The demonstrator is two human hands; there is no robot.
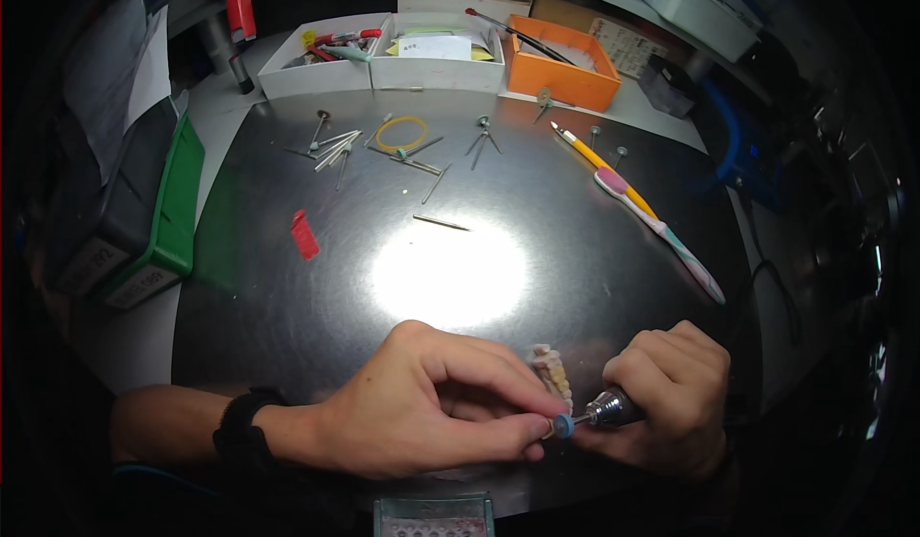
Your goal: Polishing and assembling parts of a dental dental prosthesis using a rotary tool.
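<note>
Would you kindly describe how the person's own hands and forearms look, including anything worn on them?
The left hand and the right hand are both ungloved. A wide black band wraps the left wrist, and the left forearm shows bare beyond it. The right forearm is lost in shadow, so I cannot tell whether a sleeve covers it.

The left hand (pixel 431 408) pinches with thumb (pixel 513 432) and forefinger (pixel 508 380) while the right hand (pixel 668 398) curls tightly.
</note>
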